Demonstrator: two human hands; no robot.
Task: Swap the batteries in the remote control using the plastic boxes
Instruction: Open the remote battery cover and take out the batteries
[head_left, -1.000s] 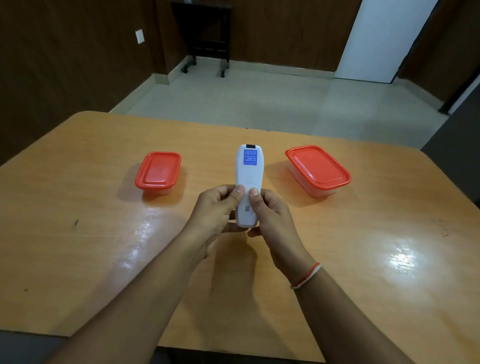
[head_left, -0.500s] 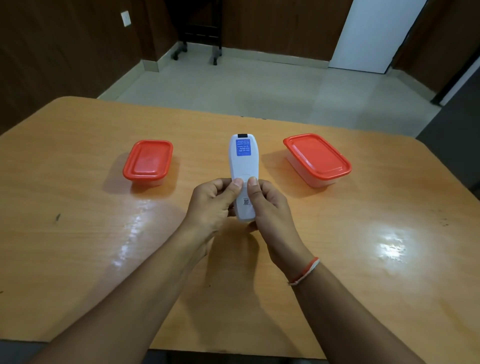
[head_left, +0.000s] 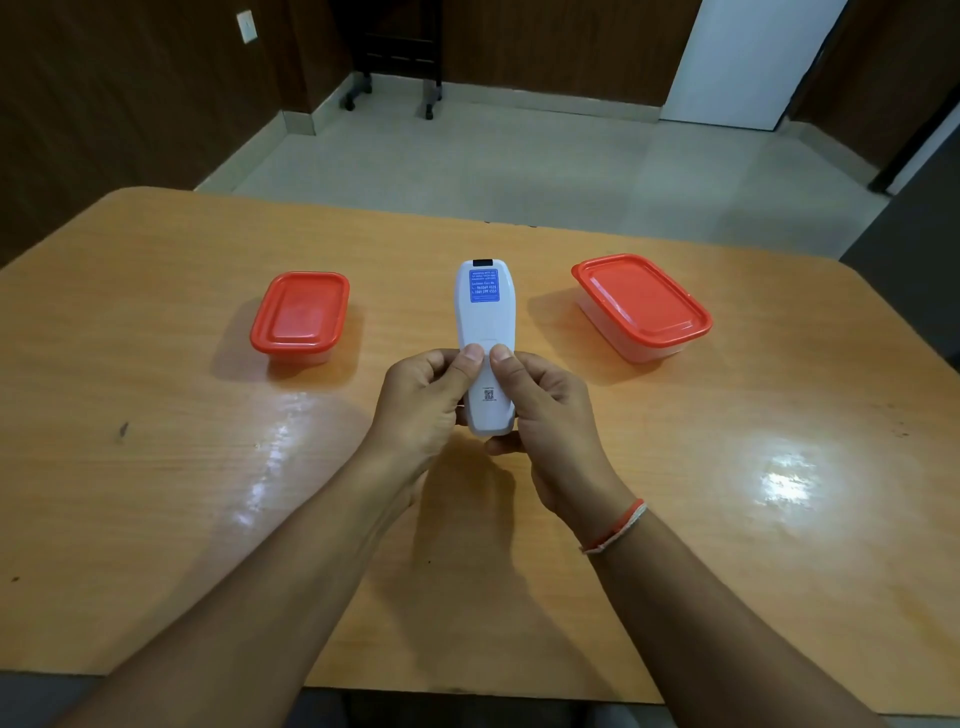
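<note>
A white remote control (head_left: 483, 322) is held back side up above the middle of the table, with a blue sticker near its far end. My left hand (head_left: 423, 402) and my right hand (head_left: 545, 410) both grip its near end, and both thumbs press side by side on the battery cover, which is closed. A small plastic box with a red lid (head_left: 300, 316) stands to the left. A larger plastic box with a red lid (head_left: 641, 305) stands to the right. Both lids are on, so their contents are hidden.
The wooden table (head_left: 156, 467) is glossy, with light glare at its right and left. Beyond its far edge lie a tiled floor, a dark wheeled stand (head_left: 397, 57) and a white door (head_left: 748, 57).
The hands and remote keep the same grip, with the thumbs still on the cover. The camera has shifted slightly, so everything sits a little lower in view.
</note>
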